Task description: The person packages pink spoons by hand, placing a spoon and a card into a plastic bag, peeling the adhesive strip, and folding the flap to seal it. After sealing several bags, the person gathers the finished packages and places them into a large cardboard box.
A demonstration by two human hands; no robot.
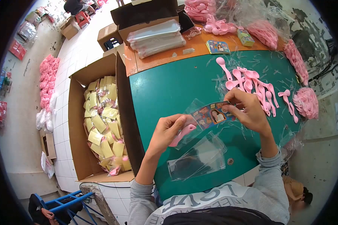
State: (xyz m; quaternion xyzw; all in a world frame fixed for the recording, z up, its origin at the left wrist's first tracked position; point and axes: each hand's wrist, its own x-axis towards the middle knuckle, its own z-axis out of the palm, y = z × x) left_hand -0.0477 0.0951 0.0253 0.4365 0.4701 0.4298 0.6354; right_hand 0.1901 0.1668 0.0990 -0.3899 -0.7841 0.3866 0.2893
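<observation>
In the head view, over the green tabletop (157, 93), my left hand (167, 129) pinches a clear plastic bag (195, 105). A pink spoon (184, 134) shows through the film beside my left fingers. My right hand (246, 108) grips a colourful printed card (215, 116) by its far end, thumb against fingers. The card's near end overlaps the bag's mouth. Below both hands lie several flat clear bags (195, 161). Loose pink spoons (248, 80) are heaped just beyond my right hand, with clear plastic scraps around them.
Left of the table stands a cardboard box (78, 123) full of bagged packs with yellow cards. A bag stack (156, 39), printed cards (218, 47) and pink bundles (264, 32) line the far edge. Other people (74, 6) sit around the room; a blue metal frame (67, 200) stands lower left.
</observation>
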